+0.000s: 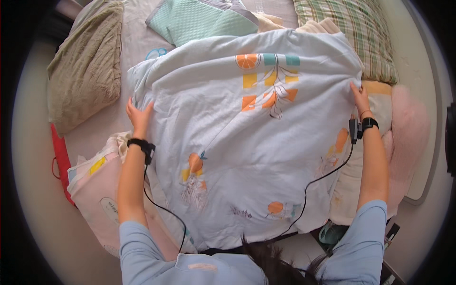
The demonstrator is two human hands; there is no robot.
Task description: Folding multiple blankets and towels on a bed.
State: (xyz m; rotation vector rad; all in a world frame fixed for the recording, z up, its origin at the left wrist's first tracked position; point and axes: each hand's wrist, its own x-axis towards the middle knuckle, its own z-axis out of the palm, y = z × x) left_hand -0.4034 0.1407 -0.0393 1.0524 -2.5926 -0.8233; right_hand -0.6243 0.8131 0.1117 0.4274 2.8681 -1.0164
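Observation:
A pale blue quilt (228,137) printed with orange fruit, yellow and teal squares and line-drawn leaves spreads across the bed before me. At its left edge, my left hand (139,116) has a fold of the cloth between thumb and fingers. My right hand (361,99) grips the opposite edge, thumb on top and the other fingers partly hidden by the fabric. The quilt is mostly flat, with soft creases running between the two hands. Each wrist wears a black strap with a small device and a cable.
A brown plush pillow (88,71) lies at the left and a green plaid pillow (349,35) at the far right. Beyond the quilt is a mint-green blanket (202,21). Pink folded bedding (97,190) sits by my left arm, fluffy pink fabric (411,137) past my right.

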